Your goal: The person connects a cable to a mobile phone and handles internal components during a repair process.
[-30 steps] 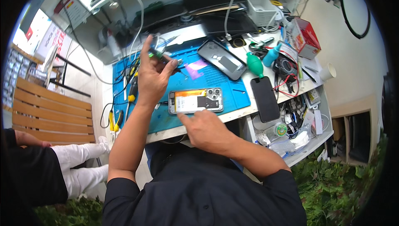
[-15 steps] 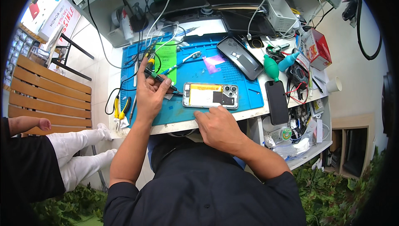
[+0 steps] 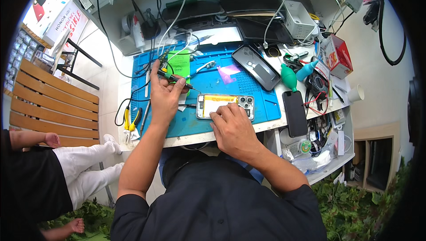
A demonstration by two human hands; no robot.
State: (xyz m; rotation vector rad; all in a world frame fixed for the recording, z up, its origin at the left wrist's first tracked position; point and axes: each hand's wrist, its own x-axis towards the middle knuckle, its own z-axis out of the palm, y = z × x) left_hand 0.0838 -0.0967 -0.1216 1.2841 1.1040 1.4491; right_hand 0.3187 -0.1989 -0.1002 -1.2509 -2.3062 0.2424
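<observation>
An opened phone (image 3: 208, 112) lies sideways on the blue repair mat (image 3: 177, 128), with its yellow-edged battery (image 3: 209, 105) exposed and its camera lenses at the right end. My left hand (image 3: 164, 101) is closed around a slim black-and-green screwdriver (image 3: 172, 78). Its thin tip points right, close to the phone's upper left corner; I cannot tell whether it touches. Curled over the phone's lower edge, my right hand (image 3: 235, 128) presses its fingertips onto the middle of the phone. A short dark strip (image 3: 188, 105) sits against the phone's left end.
Behind the phone are a green card (image 3: 179, 59), a brush (image 3: 206, 65) and a phone back cover (image 3: 256, 67). A green air blower (image 3: 288, 78) and a black phone (image 3: 296, 113) lie right. Yellow pliers (image 3: 129, 119) lie left. Another person (image 3: 40, 174) is at the left.
My right hand has moved up from the phone's near edge onto the phone. The screwdriver's tip has risen from the phone's left side to its upper left corner.
</observation>
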